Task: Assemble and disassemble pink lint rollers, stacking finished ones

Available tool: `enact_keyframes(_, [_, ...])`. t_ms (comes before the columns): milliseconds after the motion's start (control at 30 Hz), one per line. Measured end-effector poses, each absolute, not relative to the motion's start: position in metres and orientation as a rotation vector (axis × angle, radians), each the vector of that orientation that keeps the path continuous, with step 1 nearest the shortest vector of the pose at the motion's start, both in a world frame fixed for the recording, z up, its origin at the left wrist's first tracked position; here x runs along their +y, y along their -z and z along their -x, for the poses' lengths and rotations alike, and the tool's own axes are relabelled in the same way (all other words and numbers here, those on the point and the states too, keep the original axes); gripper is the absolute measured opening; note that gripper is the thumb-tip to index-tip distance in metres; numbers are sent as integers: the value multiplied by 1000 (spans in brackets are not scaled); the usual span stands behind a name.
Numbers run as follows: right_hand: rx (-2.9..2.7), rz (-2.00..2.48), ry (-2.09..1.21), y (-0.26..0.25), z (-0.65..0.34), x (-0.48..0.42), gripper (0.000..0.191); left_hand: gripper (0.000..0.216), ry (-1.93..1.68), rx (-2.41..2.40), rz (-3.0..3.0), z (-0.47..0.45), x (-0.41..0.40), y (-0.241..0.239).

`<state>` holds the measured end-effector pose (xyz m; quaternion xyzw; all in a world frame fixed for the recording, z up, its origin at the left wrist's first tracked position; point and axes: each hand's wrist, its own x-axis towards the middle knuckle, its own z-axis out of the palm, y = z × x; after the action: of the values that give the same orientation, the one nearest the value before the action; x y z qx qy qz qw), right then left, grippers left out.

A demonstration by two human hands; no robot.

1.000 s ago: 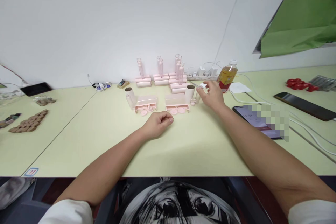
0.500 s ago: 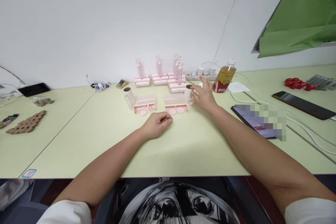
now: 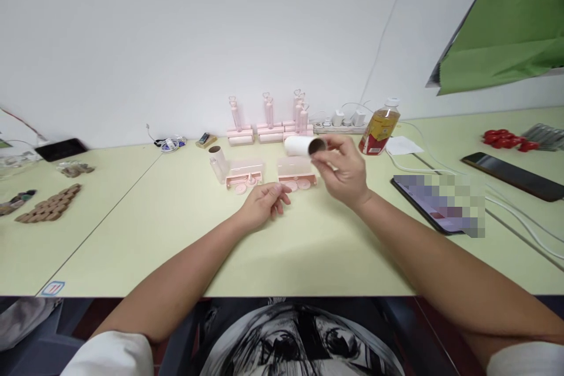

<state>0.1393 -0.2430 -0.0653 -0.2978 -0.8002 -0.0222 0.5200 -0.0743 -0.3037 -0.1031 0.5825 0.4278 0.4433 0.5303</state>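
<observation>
A white sticky-paper roll (image 3: pixel 297 145) with a brown cardboard core is in my right hand (image 3: pixel 346 173), pinched at its near end by thumb and fingers. It is tilted onto its side, raised off the table. My left hand (image 3: pixel 262 202) holds nothing, its fingers loosely apart, close to the front of the pink parts. Just beyond lie a pink roller case with a clear cover (image 3: pixel 294 165) and pink discs (image 3: pixel 304 184). To the left is a second pink case (image 3: pixel 233 180) with small parts. Beside it a second white roll (image 3: pixel 219 158) stands upright near a clear pink handle.
Several pink lint rollers (image 3: pixel 241 140) stand along the wall. Right of them are a power strip (image 3: pixel 339 128), a drink bottle (image 3: pixel 379 129), cables and two phones (image 3: pixel 513 176). Brown cylindrical pieces (image 3: pixel 50 204) lie at the left, red parts (image 3: pixel 506 140) at the far right.
My right hand has taken hold of the right-hand white roll, lifted it and tipped it sideways, coming nearer to me. My left hand's fingers have loosened from a curl.
</observation>
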Motion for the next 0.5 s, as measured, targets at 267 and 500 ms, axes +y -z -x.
enact_keyframes(267, [-2300, 195, -207, 83, -107, -267, 24, 46, -1381, 913, -952, 83, -296, 92])
enact_keyframes(500, [-2571, 1031, -408, 94, -113, -254, 41, 43, -1397, 1047, -1152, 80, -297, 98])
